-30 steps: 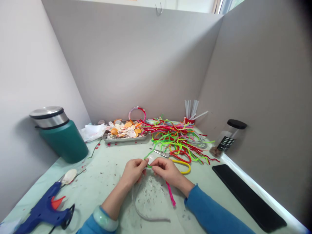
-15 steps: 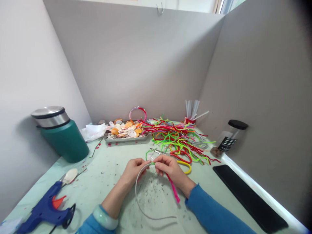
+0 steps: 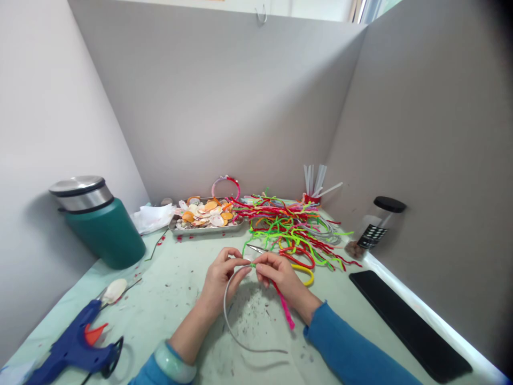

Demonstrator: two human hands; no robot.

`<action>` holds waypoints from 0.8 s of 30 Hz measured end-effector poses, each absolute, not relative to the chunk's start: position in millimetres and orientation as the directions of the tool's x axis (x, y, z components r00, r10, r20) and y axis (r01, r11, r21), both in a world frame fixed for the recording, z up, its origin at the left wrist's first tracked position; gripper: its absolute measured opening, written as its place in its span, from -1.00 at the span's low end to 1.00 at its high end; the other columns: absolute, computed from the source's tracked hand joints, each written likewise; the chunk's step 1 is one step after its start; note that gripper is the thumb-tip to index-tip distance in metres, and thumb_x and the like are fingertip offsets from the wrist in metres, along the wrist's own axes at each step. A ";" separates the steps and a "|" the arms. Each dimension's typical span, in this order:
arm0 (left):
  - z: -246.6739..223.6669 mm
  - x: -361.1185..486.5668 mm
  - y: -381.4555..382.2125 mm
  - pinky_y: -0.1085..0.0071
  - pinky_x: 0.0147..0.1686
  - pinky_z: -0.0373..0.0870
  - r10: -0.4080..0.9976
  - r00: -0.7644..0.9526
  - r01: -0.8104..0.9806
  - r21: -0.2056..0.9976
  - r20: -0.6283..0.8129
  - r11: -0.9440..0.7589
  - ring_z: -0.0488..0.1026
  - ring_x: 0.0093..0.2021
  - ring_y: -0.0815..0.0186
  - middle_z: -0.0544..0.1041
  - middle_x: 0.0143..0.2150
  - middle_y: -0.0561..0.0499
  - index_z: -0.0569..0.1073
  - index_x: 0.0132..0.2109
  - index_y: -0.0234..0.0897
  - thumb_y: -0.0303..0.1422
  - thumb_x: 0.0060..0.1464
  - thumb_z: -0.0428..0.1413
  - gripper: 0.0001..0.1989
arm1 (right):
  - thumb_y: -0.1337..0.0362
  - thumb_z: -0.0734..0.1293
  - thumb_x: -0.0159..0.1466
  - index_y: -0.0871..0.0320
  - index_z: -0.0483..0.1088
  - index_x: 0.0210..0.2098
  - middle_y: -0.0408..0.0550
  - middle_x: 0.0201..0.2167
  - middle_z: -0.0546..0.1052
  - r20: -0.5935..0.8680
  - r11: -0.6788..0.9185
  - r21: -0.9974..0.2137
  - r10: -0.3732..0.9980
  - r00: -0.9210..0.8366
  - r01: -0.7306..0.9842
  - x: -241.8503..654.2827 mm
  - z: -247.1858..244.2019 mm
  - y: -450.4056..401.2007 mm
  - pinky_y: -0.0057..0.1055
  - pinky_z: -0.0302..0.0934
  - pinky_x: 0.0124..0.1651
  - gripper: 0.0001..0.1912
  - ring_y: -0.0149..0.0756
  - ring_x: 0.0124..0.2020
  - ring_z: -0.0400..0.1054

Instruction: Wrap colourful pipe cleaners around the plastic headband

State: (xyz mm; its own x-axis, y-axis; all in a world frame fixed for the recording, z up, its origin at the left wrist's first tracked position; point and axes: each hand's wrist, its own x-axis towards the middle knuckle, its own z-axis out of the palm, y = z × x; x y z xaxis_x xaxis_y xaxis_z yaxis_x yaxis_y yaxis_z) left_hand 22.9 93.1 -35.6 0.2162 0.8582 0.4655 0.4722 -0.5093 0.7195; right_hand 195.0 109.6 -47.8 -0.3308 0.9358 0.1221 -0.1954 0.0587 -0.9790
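A thin grey headband (image 3: 226, 315) hangs in a curve from my fingers, its bare end low over the table. My left hand (image 3: 222, 275) pinches it beside a short green wrapped part, where a green pipe cleaner (image 3: 245, 246) sticks up. Just to the right, my right hand (image 3: 280, 275) grips the band's wrapped stretch between thumb and fingers. Out from under that hand comes the pink-wrapped end (image 3: 287, 314), pointing down to the right. The fingertips of both hands nearly meet and cover part of the green wrapping.
Scissors (image 3: 298, 258) with red and yellow handles lie behind my right hand, before a heap of pipe cleaners (image 3: 288, 219). A metal tray (image 3: 206, 231) holds shells. A green flask (image 3: 106, 232) and blue glue gun (image 3: 72, 342) are left; a jar (image 3: 374, 230) and black slab (image 3: 404, 321) right.
My left fingers have lifted and shifted at the green wrapping, and the upright pipe cleaner has moved slightly right. The right hand keeps its grip. The band's bare end sits slightly higher.
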 end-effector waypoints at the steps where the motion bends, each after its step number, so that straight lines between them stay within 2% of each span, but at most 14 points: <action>1: -34.4 23.6 92.7 0.49 -0.44 0.27 0.857 0.209 0.483 0.712 0.471 -0.509 0.30 -0.45 0.43 0.38 -0.20 -0.08 0.53 -0.24 -0.27 -0.26 0.09 0.03 -0.76 | 0.26 0.32 0.11 0.22 0.39 -0.38 -0.23 -0.66 0.38 0.124 0.061 -0.979 0.934 -0.335 -0.194 194.9 -48.1 109.7 -0.54 0.04 -0.58 -0.86 -0.52 -0.67 0.15; 5: -31.6 24.9 93.3 0.43 -0.26 0.31 0.854 0.197 0.466 0.721 0.481 -0.513 0.39 -0.27 0.30 0.46 -0.23 -0.10 0.53 -0.33 -0.28 -0.26 0.09 0.01 -0.76 | 0.23 0.34 0.10 0.20 0.37 -0.35 -0.25 -0.65 0.37 0.136 0.082 -0.983 0.927 -0.350 -0.164 193.9 -47.7 108.2 -0.54 0.04 -0.59 -0.83 -0.52 -0.67 0.14; 11: -35.9 25.1 93.8 0.52 -0.47 0.21 0.941 0.177 0.443 0.831 0.287 -0.337 0.32 -0.52 0.39 0.49 -0.51 0.02 0.48 -0.38 -0.31 -0.21 0.09 0.00 -0.72 | 0.20 0.32 0.13 0.18 0.36 -0.33 -0.25 -0.65 0.35 0.175 0.147 -0.983 0.922 -0.346 -0.105 192.3 -46.1 106.0 -0.54 0.02 -0.59 -0.82 -0.51 -0.67 0.13; 19: -35.0 27.4 94.9 0.53 -0.53 0.15 0.970 0.199 0.313 0.928 0.142 -0.200 0.27 -0.58 0.41 0.46 -0.60 0.04 0.44 -0.40 -0.34 -0.17 0.06 0.01 -0.69 | 0.25 0.31 0.15 0.18 0.37 -0.26 -0.26 -0.66 0.31 0.249 0.262 -0.965 0.913 -0.323 -0.001 190.4 -54.8 107.7 -0.53 0.03 -0.55 -0.82 -0.47 -0.62 0.18; 24: -39.3 29.0 97.1 0.53 -0.58 0.09 0.975 0.203 0.313 0.938 0.090 -0.152 0.21 -0.63 0.43 0.43 -0.67 0.06 0.40 -0.44 -0.34 -0.15 0.06 0.01 -0.68 | 0.26 0.28 0.17 0.18 0.41 -0.30 -0.25 -0.68 0.29 0.267 0.312 -0.943 0.919 -0.291 0.119 190.3 -57.8 107.8 -0.52 0.02 -0.56 -0.85 -0.45 -0.63 0.17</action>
State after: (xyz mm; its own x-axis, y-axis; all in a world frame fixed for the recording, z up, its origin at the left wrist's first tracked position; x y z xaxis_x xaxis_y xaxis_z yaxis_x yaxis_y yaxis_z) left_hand 29.0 97.1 -39.3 0.2031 0.9750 0.0904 0.3127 -0.1520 0.9376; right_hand 190.3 107.8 -57.8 -0.2907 0.9188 0.2670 0.1189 0.3115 -0.9428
